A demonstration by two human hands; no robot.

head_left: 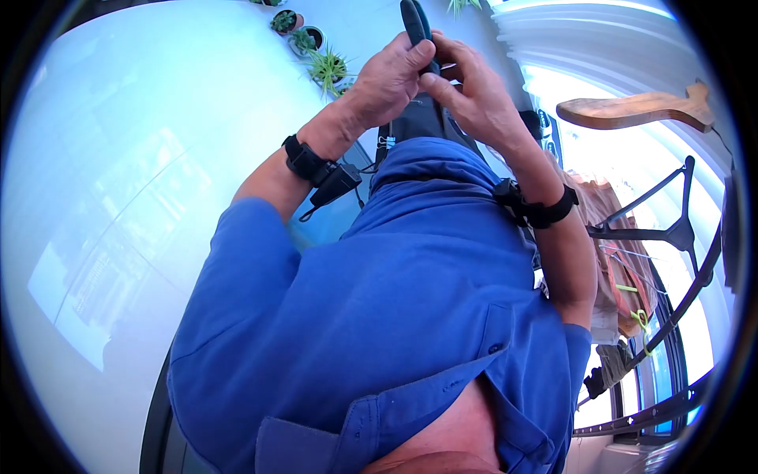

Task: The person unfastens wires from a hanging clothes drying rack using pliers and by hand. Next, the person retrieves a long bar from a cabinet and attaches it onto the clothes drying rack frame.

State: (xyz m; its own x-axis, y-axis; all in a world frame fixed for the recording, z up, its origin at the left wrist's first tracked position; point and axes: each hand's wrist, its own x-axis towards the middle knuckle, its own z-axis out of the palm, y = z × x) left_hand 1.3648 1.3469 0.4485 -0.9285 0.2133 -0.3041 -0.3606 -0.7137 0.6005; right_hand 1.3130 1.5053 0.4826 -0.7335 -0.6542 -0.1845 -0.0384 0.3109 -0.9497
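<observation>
Two hands share the grip: the left hand [388, 83] pinches a slim dark item [417, 25], and the right hand [483, 93] holds its near end, beyond the blue shirt [395, 253]. Steady left support and light right fingertips would suit best. The item looks round-ended and double-layered. Potted plants [328, 69] stand beyond the shirt, leftward.

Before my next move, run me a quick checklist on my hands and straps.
1. Left hand on the dark, elongated item: ok, thumb against it.
2. Right hand gripping firmly: cannot tell; its fingers are at the item's lower end.
3. Left wrist strap around the wrist: ok.
4. Right wrist strap around the forearm: ok.
5. Item's full outline visible: not ok, the hands hide part.
</observation>
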